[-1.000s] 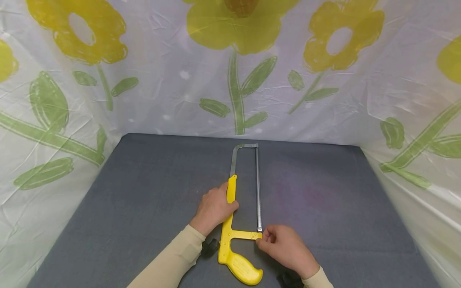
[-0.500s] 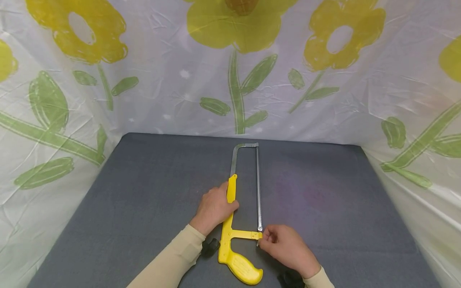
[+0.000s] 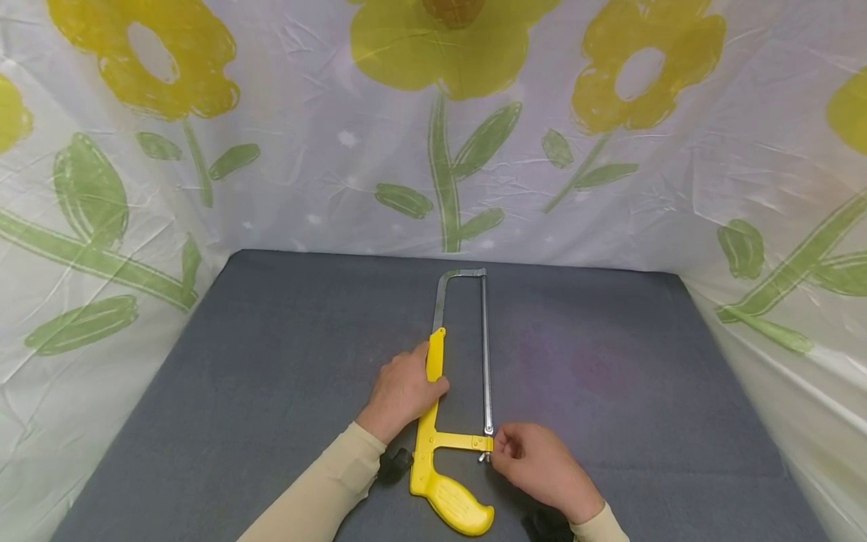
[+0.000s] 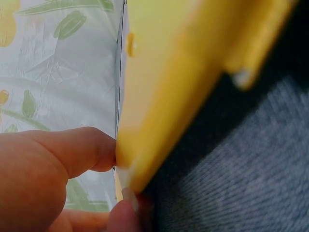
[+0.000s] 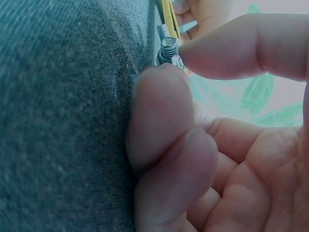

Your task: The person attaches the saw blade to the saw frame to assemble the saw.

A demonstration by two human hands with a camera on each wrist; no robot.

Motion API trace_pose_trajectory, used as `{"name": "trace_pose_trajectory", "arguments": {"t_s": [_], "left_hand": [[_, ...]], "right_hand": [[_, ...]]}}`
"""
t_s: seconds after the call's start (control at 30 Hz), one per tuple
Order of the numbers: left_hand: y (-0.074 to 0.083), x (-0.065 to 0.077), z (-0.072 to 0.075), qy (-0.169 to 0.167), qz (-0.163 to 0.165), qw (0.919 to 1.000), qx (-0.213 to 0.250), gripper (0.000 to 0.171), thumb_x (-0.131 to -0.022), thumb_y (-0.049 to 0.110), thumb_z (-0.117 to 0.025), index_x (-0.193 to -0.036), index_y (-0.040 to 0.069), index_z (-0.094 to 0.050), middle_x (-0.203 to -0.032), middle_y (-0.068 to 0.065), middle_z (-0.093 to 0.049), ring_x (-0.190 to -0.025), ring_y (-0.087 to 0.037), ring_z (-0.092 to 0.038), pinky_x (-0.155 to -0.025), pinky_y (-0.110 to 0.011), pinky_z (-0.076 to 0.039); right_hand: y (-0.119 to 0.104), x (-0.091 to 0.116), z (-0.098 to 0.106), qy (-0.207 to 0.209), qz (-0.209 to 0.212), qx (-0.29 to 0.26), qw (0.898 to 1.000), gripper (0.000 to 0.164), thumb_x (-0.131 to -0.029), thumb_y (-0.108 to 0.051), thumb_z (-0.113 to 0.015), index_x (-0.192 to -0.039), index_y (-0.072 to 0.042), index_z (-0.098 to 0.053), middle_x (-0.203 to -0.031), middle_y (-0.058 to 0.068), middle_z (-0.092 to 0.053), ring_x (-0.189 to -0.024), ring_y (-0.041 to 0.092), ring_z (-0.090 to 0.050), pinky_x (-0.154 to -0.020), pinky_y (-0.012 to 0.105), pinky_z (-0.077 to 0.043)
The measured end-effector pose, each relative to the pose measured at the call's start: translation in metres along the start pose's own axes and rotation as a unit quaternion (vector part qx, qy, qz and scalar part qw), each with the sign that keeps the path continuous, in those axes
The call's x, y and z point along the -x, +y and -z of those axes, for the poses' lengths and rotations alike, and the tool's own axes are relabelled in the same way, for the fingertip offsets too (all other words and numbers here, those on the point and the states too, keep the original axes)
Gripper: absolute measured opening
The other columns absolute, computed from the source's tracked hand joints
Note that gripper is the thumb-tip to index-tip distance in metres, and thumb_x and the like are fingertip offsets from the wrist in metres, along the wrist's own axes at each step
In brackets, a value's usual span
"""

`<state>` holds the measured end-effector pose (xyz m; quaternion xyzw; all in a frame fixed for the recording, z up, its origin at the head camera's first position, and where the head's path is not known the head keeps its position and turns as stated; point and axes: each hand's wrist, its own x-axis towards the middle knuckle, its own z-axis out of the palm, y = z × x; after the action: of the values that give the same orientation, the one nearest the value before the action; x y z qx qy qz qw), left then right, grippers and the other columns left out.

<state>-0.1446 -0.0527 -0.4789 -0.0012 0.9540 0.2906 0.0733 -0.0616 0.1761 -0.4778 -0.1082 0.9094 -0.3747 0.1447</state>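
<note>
A hacksaw (image 3: 436, 365) lies on the table, its yellow handle (image 3: 463, 506) toward me and its thin blade (image 3: 485, 354) along the right side. My left hand (image 3: 403, 391) grips the yellow frame, thumb across it; in the left wrist view the thumb and a fingertip hold its edge. At the near end of the blade, below the yellow crosspiece (image 3: 463, 442), sits a small metal wing nut (image 3: 484, 457). Thumb and forefinger of my right hand (image 3: 538, 463) pinch it by one wing. The right wrist view shows the threaded screw end (image 5: 169, 44) between those fingertips.
Dark grey cloth (image 3: 305, 324) covers the table. A white sheet (image 3: 305, 150) printed with yellow flowers hangs behind and at both sides. Dark wrist camera mounts (image 3: 395, 467) sit at the wrists.
The right fingertips have shifted slightly right, and the wing nut, hidden a second ago, shows beside them. The left hand and the hacksaw have stayed in place.
</note>
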Motion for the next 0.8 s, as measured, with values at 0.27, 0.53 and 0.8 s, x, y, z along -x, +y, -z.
{"name": "trace_pose_trajectory", "arguments": {"t_s": [0.27, 0.53, 0.8], "left_hand": [[-0.0004, -0.0001, -0.0009, -0.001, 0.005, 1.0000, 0.000, 0.073, -0.092, 0.027, -0.078, -0.155, 0.001, -0.054, -0.107, -0.015, -0.070, -0.076, -0.021, -0.061, -0.067, -0.034, -0.056], [-0.0006, 0.0003, -0.0002, -0.002, 0.004, 1.0000, -0.001, 0.074, -0.092, 0.028, -0.078, -0.156, 0.001, -0.053, -0.109, -0.015, -0.071, -0.078, -0.021, -0.061, -0.069, -0.035, -0.057], [0.0000, 0.0004, -0.0008, -0.005, 0.009, 0.9999, -0.004, 0.073, -0.092, 0.028, -0.079, -0.155, 0.002, -0.054, -0.108, -0.015, -0.071, -0.078, -0.021, -0.062, -0.070, -0.036, -0.058]], "right_hand": [[0.0000, 0.0004, -0.0008, 0.005, 0.006, -0.002, 1.000, 0.014, -0.085, -0.014, -0.074, -0.076, -0.021, -0.065, -0.065, -0.012, -0.054, -0.056, 0.001, -0.045, -0.054, 0.022, -0.035], [0.0001, 0.0005, -0.0011, 0.009, 0.011, 0.009, 1.000, 0.015, -0.085, -0.013, -0.074, -0.077, -0.022, -0.065, -0.065, -0.013, -0.054, -0.057, 0.000, -0.044, -0.054, 0.022, -0.035], [0.0013, 0.0014, 0.0016, -0.007, 0.014, -0.011, 1.000, 0.014, -0.088, -0.013, -0.075, -0.079, -0.020, -0.066, -0.065, -0.012, -0.055, -0.053, 0.000, -0.047, -0.052, 0.022, -0.036]]}}
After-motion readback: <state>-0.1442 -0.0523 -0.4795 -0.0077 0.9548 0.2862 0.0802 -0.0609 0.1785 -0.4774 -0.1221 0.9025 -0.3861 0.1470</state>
